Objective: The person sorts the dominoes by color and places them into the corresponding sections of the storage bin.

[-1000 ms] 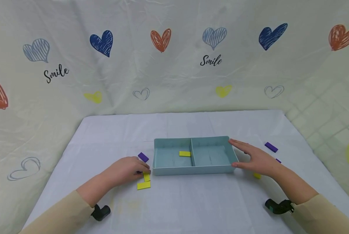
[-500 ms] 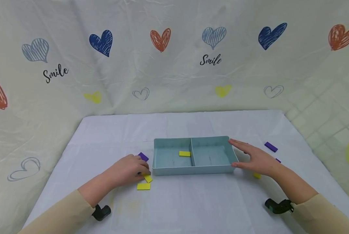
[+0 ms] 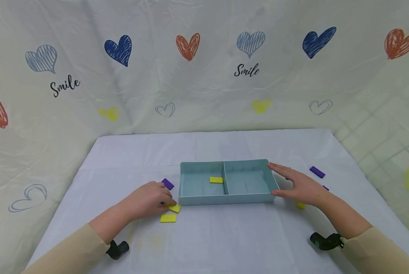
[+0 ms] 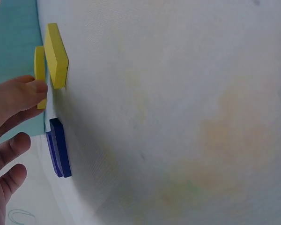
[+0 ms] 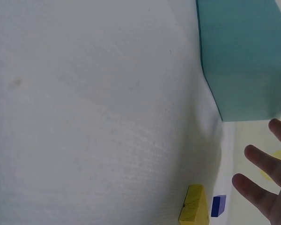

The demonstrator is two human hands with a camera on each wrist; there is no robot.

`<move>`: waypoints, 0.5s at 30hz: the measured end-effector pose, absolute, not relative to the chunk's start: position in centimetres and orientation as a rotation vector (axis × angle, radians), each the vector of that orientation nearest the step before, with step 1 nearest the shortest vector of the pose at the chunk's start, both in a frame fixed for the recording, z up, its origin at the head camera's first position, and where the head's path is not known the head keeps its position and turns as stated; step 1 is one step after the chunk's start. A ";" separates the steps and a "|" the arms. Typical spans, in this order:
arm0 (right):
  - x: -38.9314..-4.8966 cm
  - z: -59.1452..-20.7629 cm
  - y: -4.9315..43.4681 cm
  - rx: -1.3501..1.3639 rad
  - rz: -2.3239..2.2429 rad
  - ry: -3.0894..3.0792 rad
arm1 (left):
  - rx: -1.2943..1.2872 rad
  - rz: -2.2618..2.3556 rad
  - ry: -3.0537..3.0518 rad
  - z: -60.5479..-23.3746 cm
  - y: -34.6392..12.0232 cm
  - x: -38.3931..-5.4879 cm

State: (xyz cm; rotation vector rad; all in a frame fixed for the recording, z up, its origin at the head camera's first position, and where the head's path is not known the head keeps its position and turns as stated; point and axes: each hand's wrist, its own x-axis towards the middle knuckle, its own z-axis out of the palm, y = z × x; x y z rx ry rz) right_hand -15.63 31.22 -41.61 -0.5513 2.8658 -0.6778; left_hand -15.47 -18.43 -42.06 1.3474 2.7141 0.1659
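Observation:
My left hand [image 3: 149, 199] pinches a yellow block [image 4: 39, 65] between thumb and fingertip, left of the tray's near corner. Another flat yellow block [image 3: 168, 218] lies just in front of it. Beyond the fingers sits a purple block [image 3: 167, 184]; the left wrist view shows two dark purple blocks [image 4: 62, 149] side by side, one mostly hidden in the head view. A pale teal tray [image 3: 225, 199] with two compartments holds one yellow block [image 3: 216, 180] in its left compartment, by the divider. My right hand [image 3: 298, 186], fingers extended, touches the tray's right end with thumb and fingertips.
Right of the tray lie a purple block [image 3: 317, 172], a second one [image 3: 325, 187] partly behind the right hand, and a yellow block [image 3: 301, 205] under the wrist. White cloth [image 3: 231, 239] covers the table. A printed curtain [image 3: 211, 83] hangs behind.
The yellow block at my left fingertips has turned from pointing toward the front block to lying slantwise, a little apart from it. The right hand and tray have stayed still.

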 end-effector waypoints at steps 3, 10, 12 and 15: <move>-15.7 -41.6 31.2 -0.555 -0.677 2.866 | 1.339 0.168 2.716 -41.8 -18.7 -15.4; -15.7 -41.5 31.1 -0.556 -0.667 2.867 | 1.300 0.209 2.761 -41.1 -20.0 -15.0; -15.7 -41.6 31.2 -0.560 -0.665 2.865 | 1.287 0.232 2.777 -40.8 -20.4 -14.8; -15.8 -41.7 31.3 -0.565 -0.672 2.864 | 1.264 0.268 2.811 -40.2 -21.0 -14.7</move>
